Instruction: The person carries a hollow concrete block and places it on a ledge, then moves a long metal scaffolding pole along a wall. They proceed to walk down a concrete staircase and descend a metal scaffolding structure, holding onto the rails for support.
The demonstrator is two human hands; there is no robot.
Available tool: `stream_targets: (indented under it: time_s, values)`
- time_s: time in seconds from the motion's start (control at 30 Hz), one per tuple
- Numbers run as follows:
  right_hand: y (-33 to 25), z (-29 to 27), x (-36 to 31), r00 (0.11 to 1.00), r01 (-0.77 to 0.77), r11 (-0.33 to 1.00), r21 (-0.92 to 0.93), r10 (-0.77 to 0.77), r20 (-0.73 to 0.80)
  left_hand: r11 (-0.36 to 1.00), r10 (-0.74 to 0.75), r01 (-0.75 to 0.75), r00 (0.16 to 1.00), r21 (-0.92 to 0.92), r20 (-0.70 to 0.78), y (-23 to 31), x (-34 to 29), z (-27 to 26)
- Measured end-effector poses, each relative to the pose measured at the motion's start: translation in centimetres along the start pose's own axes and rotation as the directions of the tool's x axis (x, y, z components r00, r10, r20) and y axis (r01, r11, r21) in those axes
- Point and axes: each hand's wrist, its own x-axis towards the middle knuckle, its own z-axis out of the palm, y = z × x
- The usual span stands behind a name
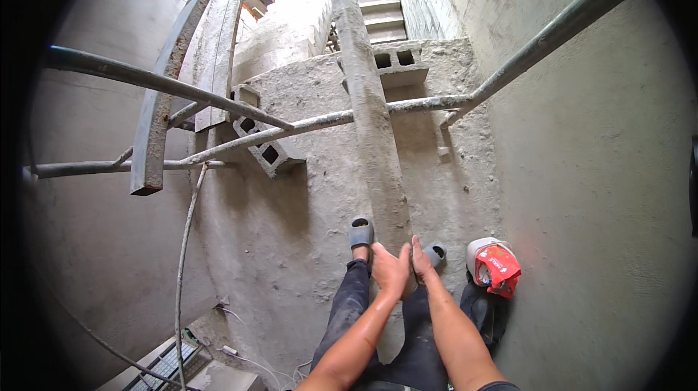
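Observation:
A long, dusty wooden plank [374, 129] runs from the bright far end down toward me, passing over a horizontal metal pipe [320, 122]. My left hand [391, 269] lies across the plank near my legs, its fingers closed over the left side. At the right edge, my right hand [422, 260] grips the same plank, thumb pointing forward and fingers mostly hidden underneath. Both hands are close together, between my knees. Grey slippers [360, 232] show on my feet, one on each side of the plank.
Hollow concrete blocks [270, 152] lie on the rough floor at left, with another block [403, 67] farther off. A rusty metal beam [154, 136] and scaffold pipes [545, 35] cross ahead. A white bucket with a red packet [500, 269] stands by the right wall. Steps [383, 17] rise beyond.

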Motion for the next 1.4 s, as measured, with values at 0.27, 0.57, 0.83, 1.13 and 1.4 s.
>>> stream_targets:
  time_s: [0.27, 0.57, 0.83, 1.13, 1.4]
  values:
    - [-2.6, -13.9, -0.9, 0.988, 0.130, 0.991, 0.043, -0.126, -0.086, 0.902, 0.299, -0.265, 0.953, -0.342, 0.051, -0.1, -0.5, 3.7]
    - [-5.6, -9.1, -0.7, 0.889, 0.127, 0.923, -0.362, -0.268, -0.373, 0.735, 0.286, 0.168, 0.801, -0.657, 0.525, 1.7, 5.4, 8.1]
    - [-5.3, -7.1, 0.0, 0.983, 0.059, 0.971, -0.231, -0.096, -0.155, 0.965, 0.062, -0.028, 0.990, -0.261, 0.125, 2.0, 2.6, 6.0]
    - [0.3, -9.8, 4.0, 0.992, -0.064, 0.979, 0.195, 0.041, 0.121, 0.831, 0.529, -0.535, 0.845, 0.154, 0.081, 2.3, -1.9, -2.0]
    - [-5.8, -14.3, -1.7, 0.917, 0.331, 0.921, -0.207, -0.365, -0.161, 0.848, 0.317, -0.110, 0.889, -0.518, 0.331, -4.7, 8.3, 5.8]
